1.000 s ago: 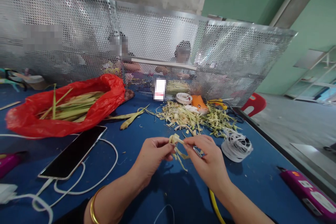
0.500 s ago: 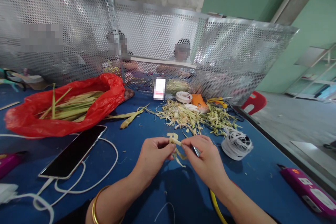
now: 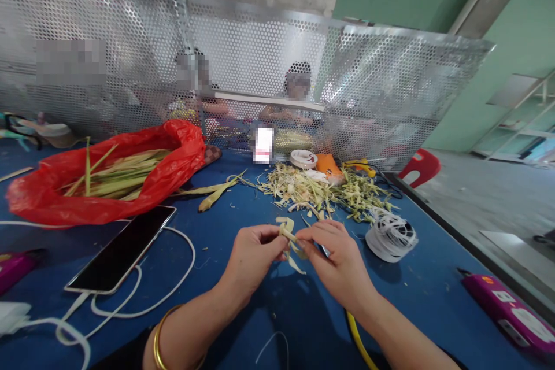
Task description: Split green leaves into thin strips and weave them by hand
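Note:
My left hand (image 3: 254, 254) and my right hand (image 3: 336, 263) meet above the blue table (image 3: 225, 300), both pinching a curled pale-yellow leaf strip (image 3: 289, 238). The strip loops up between the fingertips and its ends hang below. A thin metal blade (image 3: 324, 250) shows under my right fingers. A gold bangle (image 3: 158, 335) circles my left wrist.
A red plastic bag (image 3: 108, 179) of green leaf stalks lies at left, with a phone (image 3: 124, 248) on a white cable in front of it. A heap of leaf trimmings (image 3: 325, 191), a white cord coil (image 3: 390, 234) and a purple tool (image 3: 507, 315) lie at right. People sit behind the perforated metal screen (image 3: 260, 69).
Both hands have stayed together on the strip and shifted slightly down and left. The strip has been turned and folded a little between the fingers.

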`<state>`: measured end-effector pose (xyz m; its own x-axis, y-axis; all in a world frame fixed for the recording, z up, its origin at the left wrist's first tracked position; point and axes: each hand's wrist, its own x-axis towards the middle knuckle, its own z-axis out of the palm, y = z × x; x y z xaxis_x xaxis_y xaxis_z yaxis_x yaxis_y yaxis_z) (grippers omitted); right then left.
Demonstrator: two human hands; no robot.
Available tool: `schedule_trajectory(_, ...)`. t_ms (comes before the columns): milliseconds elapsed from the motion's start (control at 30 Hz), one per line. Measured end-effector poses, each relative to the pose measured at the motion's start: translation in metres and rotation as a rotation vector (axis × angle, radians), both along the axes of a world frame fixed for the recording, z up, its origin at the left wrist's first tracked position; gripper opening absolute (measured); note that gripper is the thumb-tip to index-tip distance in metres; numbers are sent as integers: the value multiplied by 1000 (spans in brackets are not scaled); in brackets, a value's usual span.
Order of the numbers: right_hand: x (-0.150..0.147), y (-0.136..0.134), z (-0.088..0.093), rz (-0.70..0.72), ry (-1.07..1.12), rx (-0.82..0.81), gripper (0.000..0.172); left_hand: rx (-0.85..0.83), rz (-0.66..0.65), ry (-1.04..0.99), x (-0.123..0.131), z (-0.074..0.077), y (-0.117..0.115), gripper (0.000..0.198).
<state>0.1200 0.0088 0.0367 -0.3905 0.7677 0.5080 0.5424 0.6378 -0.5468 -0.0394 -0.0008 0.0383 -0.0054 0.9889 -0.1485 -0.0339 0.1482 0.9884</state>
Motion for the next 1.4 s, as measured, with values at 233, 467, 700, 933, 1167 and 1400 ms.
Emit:
schedule_trajectory(233, -3, -2, -7, -151, -6, 21, 8, 33, -64, 83, 5, -8, -3, 17)
schedule_trajectory(467, -5, -3, -4, -51, -90, 78, 12, 280, -115, 432, 5, -13, -10, 25)
schedule_trajectory(700, -6, -1, 0, -62, 170, -230, 22, 302, -292, 526, 6, -11, -14, 24)
schedule_trajectory(933, -6, 1, 6, -15, 620, -528, 26, 69, -494, 414, 8, -18, -15, 18)
schedule_trajectory(1167, -4, 7, 1, -12, 882, -453, 21, -52, -530, 230, 7, -8, -9, 15)
schedule_trajectory(1400, -9, 5, -1, 69, 758, -454, 16, -139, -533, 83, 6, -9, -9, 16)
